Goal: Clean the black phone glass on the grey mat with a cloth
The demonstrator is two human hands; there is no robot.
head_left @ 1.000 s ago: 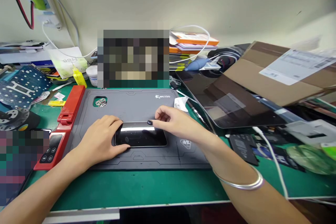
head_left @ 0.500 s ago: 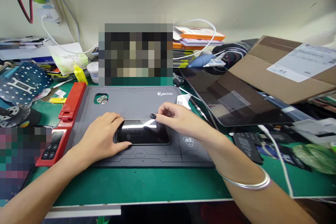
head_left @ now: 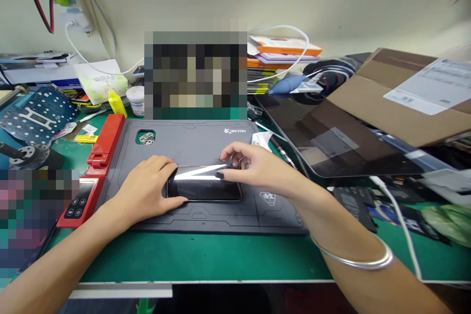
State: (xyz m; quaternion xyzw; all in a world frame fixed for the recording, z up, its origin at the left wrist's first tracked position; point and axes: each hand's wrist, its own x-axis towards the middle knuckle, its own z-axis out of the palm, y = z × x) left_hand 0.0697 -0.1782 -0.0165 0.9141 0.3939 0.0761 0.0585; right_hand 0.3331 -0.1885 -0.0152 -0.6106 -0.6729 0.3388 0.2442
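Note:
A smartphone with a black glossy screen lies on the grey work mat, its long side running left to right. A bright white reflection crosses the upper part of its screen. My left hand grips the phone's left end, thumb along the near edge and fingers at the far edge. Over the phone's right part is my right hand, thumb and fingers apart, with nothing visible between them. Its dark-nailed thumb is above or on the screen; whether it touches I cannot tell.
Left of the mat stands a red device with buttons. Behind it are a yellow bottle and a white tub. At right lie a large dark glass panel, a cardboard box and a white cable.
My right thumb and fingers have moved apart, and the thumb now lies lower over the screen. The reflection on the screen has changed shape. My left hand keeps its hold.

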